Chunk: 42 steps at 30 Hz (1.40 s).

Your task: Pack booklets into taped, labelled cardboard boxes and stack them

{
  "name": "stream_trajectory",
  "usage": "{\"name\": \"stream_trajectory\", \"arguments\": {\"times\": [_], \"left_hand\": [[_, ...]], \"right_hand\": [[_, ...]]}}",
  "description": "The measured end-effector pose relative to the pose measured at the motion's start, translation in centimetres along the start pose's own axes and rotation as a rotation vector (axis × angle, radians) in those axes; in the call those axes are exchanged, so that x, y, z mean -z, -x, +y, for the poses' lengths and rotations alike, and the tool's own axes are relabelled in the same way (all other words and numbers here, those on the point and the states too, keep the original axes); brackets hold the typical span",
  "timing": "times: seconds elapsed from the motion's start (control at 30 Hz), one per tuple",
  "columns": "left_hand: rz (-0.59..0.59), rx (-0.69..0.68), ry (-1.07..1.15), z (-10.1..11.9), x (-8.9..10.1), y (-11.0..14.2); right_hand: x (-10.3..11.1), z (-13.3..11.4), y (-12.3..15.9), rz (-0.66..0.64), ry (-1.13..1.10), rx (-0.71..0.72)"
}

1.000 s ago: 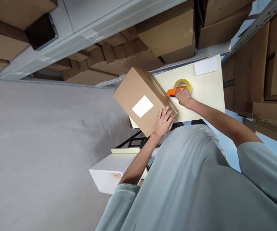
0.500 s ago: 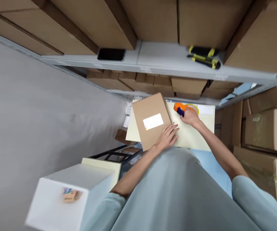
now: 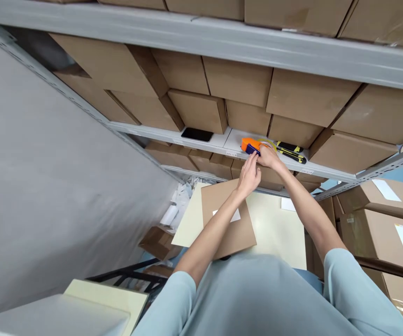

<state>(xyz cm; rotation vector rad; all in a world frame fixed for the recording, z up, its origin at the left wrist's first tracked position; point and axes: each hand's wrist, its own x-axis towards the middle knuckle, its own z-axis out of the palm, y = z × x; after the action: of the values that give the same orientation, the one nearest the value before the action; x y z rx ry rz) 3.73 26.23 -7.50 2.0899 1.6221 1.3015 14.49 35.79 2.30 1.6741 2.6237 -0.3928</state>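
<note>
My right hand (image 3: 267,155) is closed on an orange and dark blue tape dispenser (image 3: 251,143) with a yellow-rimmed roll, held at the front of the shelf. My left hand (image 3: 249,177) reaches up beside it with fingers stretched out. Its fingertips are close to the dispenser's blue part; whether they touch it I cannot tell. Below my left forearm a cardboard box (image 3: 234,238) with a white label (image 3: 235,216) lies on the pale tabletop (image 3: 274,233). Black-and-yellow utility knives (image 3: 290,152) lie on the shelf just right of the dispenser.
A black phone (image 3: 197,134) rests on the grey metal shelf (image 3: 218,139), in front of stacked cardboard boxes (image 3: 236,79). More boxes (image 3: 390,233) are piled at the right. A grey wall (image 3: 65,186) runs along the left. An open carton (image 3: 159,241) sits lower left of the table.
My right hand has raised the tape dispenser from the tabletop to the shelf. My left hand has left the box's edge and moved up beside the dispenser. The view has tilted upward.
</note>
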Motion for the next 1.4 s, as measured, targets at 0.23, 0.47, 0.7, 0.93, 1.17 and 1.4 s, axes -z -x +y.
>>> {"name": "stream_trajectory", "arguments": {"times": [0.23, 0.47, 0.7, 0.93, 1.17, 1.4], "left_hand": [[0.021, 0.017, -0.017, -0.9, 1.4, 1.5], [-0.125, 0.248, -0.039, -2.0, 0.4, 12.7], [-0.327, 0.436, -0.12, 0.3, -0.6, 24.1], [-0.376, 0.423, -0.257, 2.0, -4.1, 26.8], [-0.332, 0.406, -0.334, 1.5, -5.1, 27.3], [-0.309, 0.425, -0.355, 1.7, -5.1, 27.8]], "right_hand": [[0.2, -1.3, -5.7, -0.048, 0.014, -0.072], [-6.8, 1.3, -3.3, 0.397, -0.139, 0.084], [-22.7, 6.0, 12.9, 0.323, -0.525, -0.151], [-34.5, 4.2, 26.6, -0.274, -0.932, -0.485], [-36.2, 1.7, 28.3, -0.448, -1.209, -0.536], [-36.6, 0.9, 24.9, -0.437, -1.246, -0.504]]}}
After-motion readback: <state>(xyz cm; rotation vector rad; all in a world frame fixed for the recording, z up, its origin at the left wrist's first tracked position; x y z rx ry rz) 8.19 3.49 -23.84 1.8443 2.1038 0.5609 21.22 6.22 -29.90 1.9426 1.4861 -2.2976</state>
